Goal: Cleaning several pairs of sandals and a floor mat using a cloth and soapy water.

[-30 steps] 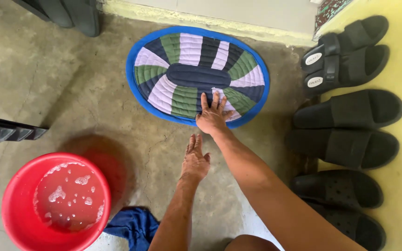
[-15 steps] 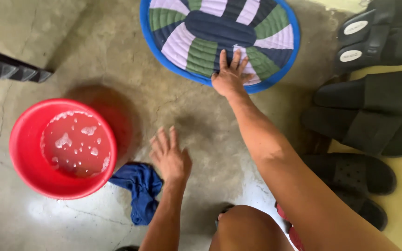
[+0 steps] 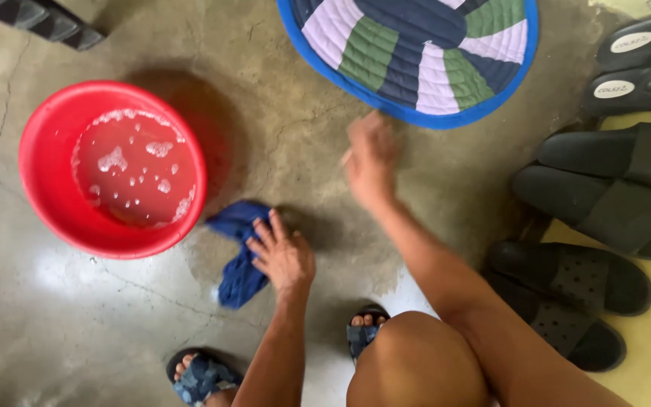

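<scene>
My left hand [image 3: 284,255] lies flat with fingers spread, its fingertips resting on the blue cloth [image 3: 239,256], pressing on it rather than gripping it. The cloth lies crumpled on the wet concrete floor [image 3: 77,316], just beside the red basin [image 3: 111,167], which holds soapy water with patches of foam. My right hand [image 3: 371,154] hangs above the floor near the edge of the round mat [image 3: 416,53]; it is blurred, so I cannot tell how far open it is, and nothing shows in it. The mat has a blue rim and wedges of lilac, green and navy. My bent knee [image 3: 416,362] sits below, with my feet in patterned sandals [image 3: 201,377]. Several black slippers [image 3: 604,188] line the right side
</scene>
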